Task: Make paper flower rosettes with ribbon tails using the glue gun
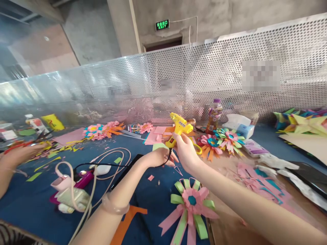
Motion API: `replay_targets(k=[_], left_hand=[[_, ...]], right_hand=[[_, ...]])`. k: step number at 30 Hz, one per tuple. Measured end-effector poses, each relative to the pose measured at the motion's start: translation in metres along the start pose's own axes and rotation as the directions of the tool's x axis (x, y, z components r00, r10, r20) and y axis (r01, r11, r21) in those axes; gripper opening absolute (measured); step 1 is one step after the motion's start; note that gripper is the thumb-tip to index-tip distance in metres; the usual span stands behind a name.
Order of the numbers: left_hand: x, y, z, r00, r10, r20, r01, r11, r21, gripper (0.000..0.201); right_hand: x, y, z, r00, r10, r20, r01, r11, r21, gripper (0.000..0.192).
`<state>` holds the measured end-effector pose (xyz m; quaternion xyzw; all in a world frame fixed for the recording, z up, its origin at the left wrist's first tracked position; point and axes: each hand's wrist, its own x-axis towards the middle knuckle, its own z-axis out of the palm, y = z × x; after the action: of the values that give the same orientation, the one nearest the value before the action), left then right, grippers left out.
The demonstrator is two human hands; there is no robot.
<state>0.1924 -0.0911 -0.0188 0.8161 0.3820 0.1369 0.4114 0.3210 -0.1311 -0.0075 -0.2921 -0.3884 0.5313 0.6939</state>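
Observation:
My right hand (187, 151) is wrapped round a yellow hot glue gun (178, 126), raised above the table with its nozzle towards the upper left. Its black cord passes by my left hand (159, 156), just left of the handle. A piece of pale green paper (159, 146) shows at the top of my left hand, apparently pinched there; the thumb is hidden and other fingers are partly spread. Below my hands lies a paper flower (191, 199) with pink petals, a teal centre and pink and green ribbons. A small pink paper scrap (151, 177) is nearby.
A power strip (84, 178) with plugs and looping cables lies left. Paper flowers (231, 136), a drink bottle (214, 117) and tissues (237, 126) stand behind. A perforated metal panel (143, 85) closes off the back. Another person's hand (33, 149) with scissors is at far left.

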Motion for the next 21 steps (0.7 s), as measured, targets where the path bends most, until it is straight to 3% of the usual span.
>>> replay_targets(k=[4,8,15,21], left_hand=[[0.01,0.001,0.008,0.991,0.071,0.112,-0.089,0.982,0.165,0.018],[0.013,0.0,0.01,0.978,0.109,0.18,-0.152,0.957,0.249,0.01],[0.015,-0.003,0.013,0.967,0.12,0.224,-0.185,0.936,0.298,0.004],[0.011,-0.005,0.013,0.975,0.125,0.185,-0.178,0.935,0.307,0.007]], right_hand=[[-0.008,-0.005,-0.004,0.993,-0.022,0.119,0.031,0.996,-0.078,0.018],[-0.004,-0.003,-0.008,0.989,-0.005,0.149,0.019,0.995,-0.097,0.021],[-0.001,0.001,-0.011,0.988,-0.019,0.153,0.043,0.987,-0.157,0.022],[-0.001,0.005,-0.014,0.989,0.012,0.144,0.01,0.988,-0.155,0.022]])
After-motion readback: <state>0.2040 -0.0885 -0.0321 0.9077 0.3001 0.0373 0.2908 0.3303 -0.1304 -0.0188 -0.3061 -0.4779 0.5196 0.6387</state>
